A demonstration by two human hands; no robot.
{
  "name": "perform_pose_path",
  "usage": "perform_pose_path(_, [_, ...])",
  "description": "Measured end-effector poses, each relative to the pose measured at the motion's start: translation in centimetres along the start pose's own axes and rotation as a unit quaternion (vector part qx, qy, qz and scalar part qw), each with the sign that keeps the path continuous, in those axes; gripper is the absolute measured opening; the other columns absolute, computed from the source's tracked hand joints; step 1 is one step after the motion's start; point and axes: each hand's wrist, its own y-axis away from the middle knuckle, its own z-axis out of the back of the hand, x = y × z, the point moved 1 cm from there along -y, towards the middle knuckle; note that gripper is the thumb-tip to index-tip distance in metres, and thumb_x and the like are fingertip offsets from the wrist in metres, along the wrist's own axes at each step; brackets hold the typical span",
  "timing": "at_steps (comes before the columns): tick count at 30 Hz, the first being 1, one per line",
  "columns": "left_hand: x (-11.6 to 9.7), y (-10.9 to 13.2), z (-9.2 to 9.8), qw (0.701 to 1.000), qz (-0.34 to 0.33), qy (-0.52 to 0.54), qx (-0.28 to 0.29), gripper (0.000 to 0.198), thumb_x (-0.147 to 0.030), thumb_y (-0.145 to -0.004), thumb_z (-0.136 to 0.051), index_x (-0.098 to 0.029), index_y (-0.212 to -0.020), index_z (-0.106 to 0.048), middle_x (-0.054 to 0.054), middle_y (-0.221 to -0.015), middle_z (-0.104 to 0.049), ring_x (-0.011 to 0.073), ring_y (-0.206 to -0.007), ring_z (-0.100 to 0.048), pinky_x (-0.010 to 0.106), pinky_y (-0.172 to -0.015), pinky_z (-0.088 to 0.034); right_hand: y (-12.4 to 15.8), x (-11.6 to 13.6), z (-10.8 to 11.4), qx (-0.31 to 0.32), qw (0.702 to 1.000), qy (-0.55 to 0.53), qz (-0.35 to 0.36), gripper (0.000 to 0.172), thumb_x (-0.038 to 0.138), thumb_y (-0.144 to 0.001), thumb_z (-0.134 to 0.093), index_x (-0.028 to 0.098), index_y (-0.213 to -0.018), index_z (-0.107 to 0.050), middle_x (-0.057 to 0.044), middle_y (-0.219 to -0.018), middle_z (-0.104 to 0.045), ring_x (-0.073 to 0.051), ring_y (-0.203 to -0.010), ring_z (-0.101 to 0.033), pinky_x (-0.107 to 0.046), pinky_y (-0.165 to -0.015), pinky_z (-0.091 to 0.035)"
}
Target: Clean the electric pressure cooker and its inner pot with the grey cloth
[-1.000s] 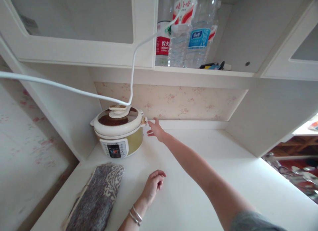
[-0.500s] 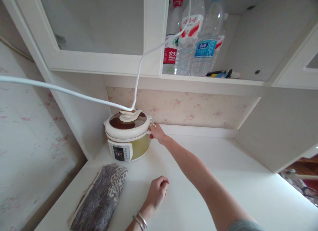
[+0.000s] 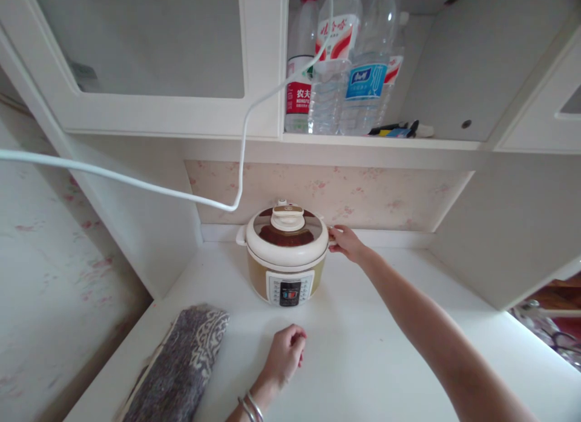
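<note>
The cooker (image 3: 288,252) stands upright towards the back of the worktop (image 3: 372,343), its control panel (image 3: 290,292) facing you. At the cooker's 3 o'clock, your right hand (image 3: 345,241) grasps it by the side. At 6 o'clock, just in front, your left hand (image 3: 285,352) is loosely clenched, apart from it. A folded cloth (image 3: 177,367) lies at 8 o'clock; bottles (image 3: 347,83) stand in the cabinet (image 3: 454,77), higher up at 1 o'clock.

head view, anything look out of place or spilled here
The white cable looks odd: it hangs across the cabinet front, sharply bent, rather than tucked away. No spill shows on the counter; the cooker, with the right hand at its side handle, stands upright.
</note>
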Motion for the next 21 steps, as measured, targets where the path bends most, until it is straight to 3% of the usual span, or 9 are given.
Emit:
perform_pose_path(6, [-0.8,0.2,0.1,0.998,-0.013,0.032,-0.050,0.025,-0.033,-0.078,-0.052,-0.019,-0.098,-0.053,-0.001,-0.079,-0.055,0.0110,-0.058,-0.054,0.022,-0.048,-0.042,-0.2,-0.1,5.2,-0.020,0.996,0.080,0.017,0.047,0.035,-0.083,-0.057,0.014,-0.124,-0.045,-0.012,-0.092,-0.067,-0.014,-0.060,-0.060,-0.027,-0.055,-0.052])
perform_pose_path(11, [-1.3,0.6,-0.2,0.996,-0.004,0.029,-0.090,0.028,-0.033,-0.077,-0.054,-0.019,-0.101,-0.050,-0.002,-0.075,-0.055,0.0122,-0.059,-0.055,0.026,-0.057,-0.046,0.0,2.3,6.2,-0.073,0.976,0.192,0.072,0.047,0.032,-0.080,-0.059,0.012,-0.122,-0.050,-0.017,-0.112,-0.061,-0.021,-0.095,-0.060,-0.033,-0.082,-0.047])
perform_pose_path(14, [-1.0,0.8,-0.4,0.994,0.008,0.024,-0.107,0.032,-0.036,-0.076,-0.056,-0.019,-0.102,-0.051,0.000,-0.078,-0.058,0.0125,-0.058,-0.056,0.029,-0.061,-0.047,1.0,5.0,4.5,-0.088,0.944,0.273,0.160,0.040,0.030,-0.084,-0.053,0.014,-0.121,-0.052,-0.015,-0.121,-0.055,-0.022,-0.111,-0.052,-0.034,-0.096,-0.036])
perform_pose_path(17, [-1.2,0.7,-0.1,0.988,-0.007,0.017,-0.151,0.035,-0.038,-0.077,-0.057,-0.018,-0.105,-0.052,0.006,-0.095,-0.059,0.0158,-0.071,-0.059,0.030,-0.066,-0.048,3.0,7.8,1.0,-0.056,0.860,0.405,0.305,0.040,0.036,-0.091,-0.041,0.015,-0.123,-0.051,-0.013,-0.120,-0.054,-0.022,-0.111,-0.050,-0.035,-0.098,-0.034])
perform_pose_path(19, [-2.3,0.4,0.9,0.979,-0.060,-0.016,-0.194,0.033,-0.038,-0.080,-0.056,-0.018,-0.106,-0.054,0.010,-0.108,-0.056,0.0189,-0.085,-0.059,0.032,-0.072,-0.048,4.4,9.2,-1.7,-0.030,0.803,0.463,0.374,0.042,0.041,-0.094,-0.034,0.016,-0.124,-0.049,-0.013,-0.123,-0.051,-0.024,-0.115,-0.046,-0.036,-0.099,-0.033])
perform_pose_path(21, [-4.5,-0.2,2.6,0.960,-0.136,-0.084,-0.230,0.032,-0.037,-0.084,-0.052,-0.019,-0.110,-0.054,0.011,-0.118,-0.052,0.0211,-0.097,-0.057,0.035,-0.081,-0.048,5.1,10.1,-4.2,-0.014,0.766,0.503,0.400,0.045,0.044,-0.095,-0.029,0.017,-0.125,-0.049,-0.014,-0.125,-0.049,-0.026,-0.117,-0.043,-0.039,-0.097,-0.033])
